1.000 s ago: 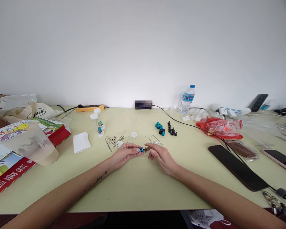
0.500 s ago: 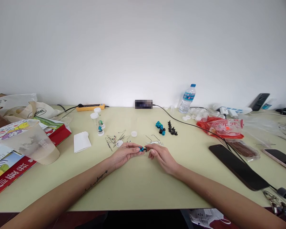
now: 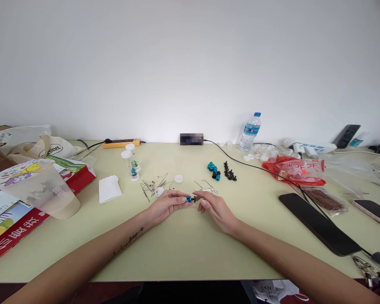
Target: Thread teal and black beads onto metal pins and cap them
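Note:
My left hand (image 3: 168, 204) pinches a small blue metal-looking piece (image 3: 188, 199) between thumb and fingers. A black screw-like part (image 3: 194, 199) with a flat round head sticks out of its right end. My right hand (image 3: 220, 212) has its fingers curled, with the index fingertip at the black head; the exact contact is hard to see. Beyond the hands lie thin bent metal pins (image 3: 150, 188), a white cap (image 3: 178, 179) and silver L-shaped rods (image 3: 208, 187). Blue pieces (image 3: 213, 169) and black screw-like parts (image 3: 230, 172) lie in groups farther right.
Two clear tubes with white caps (image 3: 126, 155) stand at left, near a white paper (image 3: 109, 189) and a drink cup (image 3: 58, 192). Rightward are a water bottle (image 3: 250, 131), a red bag (image 3: 296, 169), a black phone (image 3: 318, 223) and a cable (image 3: 243, 162) crossing the table.
Both hands hold nearly the same pose around the blue piece. The black part seems to stick out slightly more clearly between them. The whole view has shifted very slightly.

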